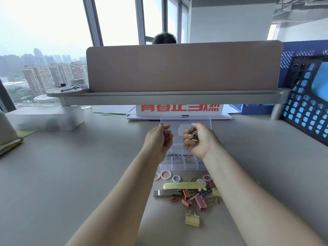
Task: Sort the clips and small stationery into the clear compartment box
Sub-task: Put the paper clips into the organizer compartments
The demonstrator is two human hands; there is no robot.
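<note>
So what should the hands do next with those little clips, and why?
Probably the right hand should lower and drop its small bunch of clips into a compartment of the clear plastic compartment box. It hovers right above the open box, gripping them, while the left hand pinches something too small to tell.

Two hands [160, 137] [197, 139] are raised over one clear box [179, 165], its lid [185, 121] standing open. Just in front of the box lie four rings [166, 174] [176, 178] [207, 177] [156, 176]: three pink, one blue. Nearer still lie one USB stick [166, 193], one yellow ruler [184, 185], and two yellow binder clips [192, 220] [216, 193]. The pink and copper binder clips [200, 203] number about five; they overlap too much for a sure count.
</note>
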